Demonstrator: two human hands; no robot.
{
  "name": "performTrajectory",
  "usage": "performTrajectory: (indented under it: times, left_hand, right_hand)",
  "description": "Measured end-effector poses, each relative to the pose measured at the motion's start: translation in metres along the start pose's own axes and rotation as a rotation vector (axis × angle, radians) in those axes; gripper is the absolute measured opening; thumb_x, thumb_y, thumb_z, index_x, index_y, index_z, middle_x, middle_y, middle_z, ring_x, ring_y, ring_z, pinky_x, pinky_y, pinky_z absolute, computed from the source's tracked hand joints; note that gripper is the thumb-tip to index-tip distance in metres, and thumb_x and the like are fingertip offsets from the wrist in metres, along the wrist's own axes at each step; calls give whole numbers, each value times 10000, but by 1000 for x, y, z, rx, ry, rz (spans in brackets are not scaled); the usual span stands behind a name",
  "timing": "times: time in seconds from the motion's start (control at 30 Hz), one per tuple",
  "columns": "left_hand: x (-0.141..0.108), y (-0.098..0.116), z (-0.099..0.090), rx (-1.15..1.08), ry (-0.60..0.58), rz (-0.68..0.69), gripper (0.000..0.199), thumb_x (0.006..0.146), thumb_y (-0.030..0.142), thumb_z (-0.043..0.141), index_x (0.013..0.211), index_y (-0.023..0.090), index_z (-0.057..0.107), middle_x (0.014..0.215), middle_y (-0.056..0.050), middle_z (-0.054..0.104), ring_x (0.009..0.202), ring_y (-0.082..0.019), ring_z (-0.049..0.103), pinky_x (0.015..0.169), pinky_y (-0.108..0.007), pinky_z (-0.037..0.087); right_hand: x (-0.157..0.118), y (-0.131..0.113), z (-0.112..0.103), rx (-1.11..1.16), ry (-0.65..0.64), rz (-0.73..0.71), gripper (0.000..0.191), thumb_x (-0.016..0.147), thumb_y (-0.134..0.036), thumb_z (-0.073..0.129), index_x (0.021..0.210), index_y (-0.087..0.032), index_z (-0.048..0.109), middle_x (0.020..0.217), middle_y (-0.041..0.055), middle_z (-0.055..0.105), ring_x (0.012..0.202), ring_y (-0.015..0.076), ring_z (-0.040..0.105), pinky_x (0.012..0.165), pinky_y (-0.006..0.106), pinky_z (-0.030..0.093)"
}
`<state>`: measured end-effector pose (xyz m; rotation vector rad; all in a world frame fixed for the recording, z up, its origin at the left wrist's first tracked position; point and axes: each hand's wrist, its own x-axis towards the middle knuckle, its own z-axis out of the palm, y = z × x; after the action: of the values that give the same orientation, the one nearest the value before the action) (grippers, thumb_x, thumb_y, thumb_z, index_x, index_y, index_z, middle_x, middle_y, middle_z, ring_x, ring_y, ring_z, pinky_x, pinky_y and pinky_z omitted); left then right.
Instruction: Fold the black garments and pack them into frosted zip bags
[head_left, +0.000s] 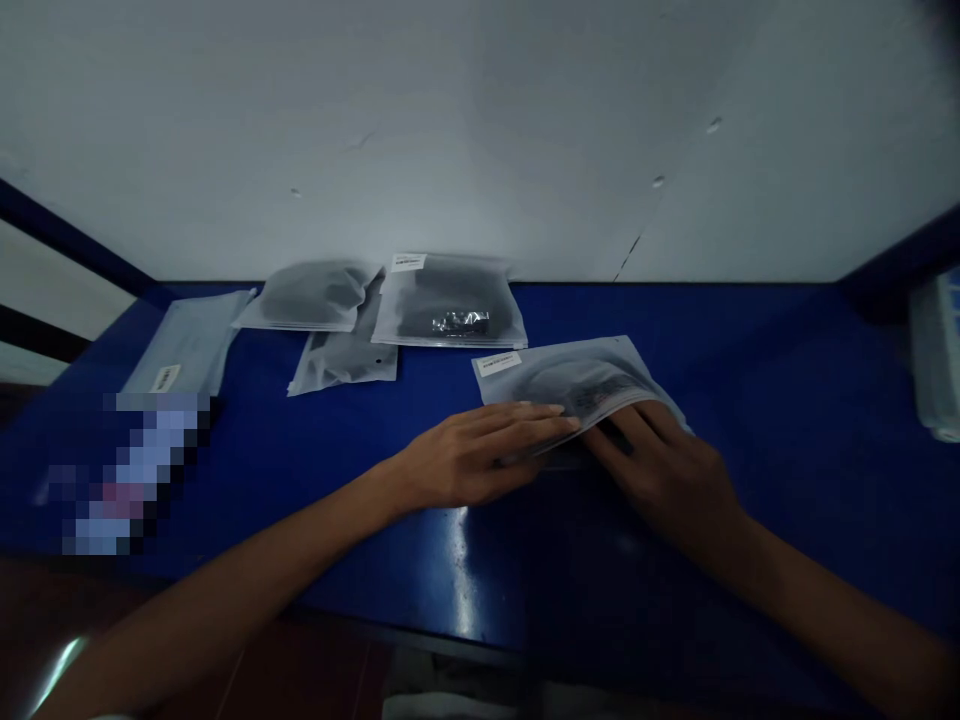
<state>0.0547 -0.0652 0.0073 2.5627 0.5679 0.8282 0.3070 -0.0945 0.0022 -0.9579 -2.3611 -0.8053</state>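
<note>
Frosted plastic bag (581, 380) held down under both my hands

From my head view, my left hand (476, 455) lies open, fingers flat along the near edge, pinning it to the blue table (750, 340). My right hand (660, 465) curls over the right corner, seemingly gripping. Its long axis runs crosswise, the white label (499, 363) at the far left.

The left hand (472, 460) lies flat over the near edge of a frosted bag (577, 380), the right hand (660, 470) holds its right side, and four more bags (450, 300) lie beyond on a blue table (750, 350).
</note>
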Motion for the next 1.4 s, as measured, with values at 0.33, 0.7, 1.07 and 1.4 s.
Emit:
performTrajectory:
  times: [0.33,0.7,1.07,1.4]
  left_hand:
    - [-5,-8,-5,-76,-61,-181,432,1062,276,558,1489,309,507,1493,-1,598,1391,-175,568,1205,-346,459]
    - [-4,-25,-14,467,27,143,238,1044,137,452,1246,166,575,1144,-92,712,971,-179,688,775,-272,546]
    - [-1,-26,-17,594,-148,144,296,1025,96,354,842,166,575,800,-22,583,641,-135,473,585,-254,364]
    - [-1,-17,-5,524,-102,122,266,1018,139,429,800,165,580,763,-12,572,655,-135,496,630,-268,390]
  right_hand:
    - [-15,7,11,129,-108,59,359,1038,-392,547,1178,-82,663,1016,142,751,885,228,708,689,321,548]
    - [-11,6,5,111,-66,-19,263,971,-253,664,1181,-103,716,1114,139,761,958,230,709,776,324,535]
    - [-7,6,-4,166,62,-66,152,927,-44,655,1037,-126,721,966,52,786,847,156,711,769,280,545]
    - [11,-29,-6,268,180,-257,247,998,-147,529,1065,-168,765,1049,40,770,988,186,676,880,341,539]
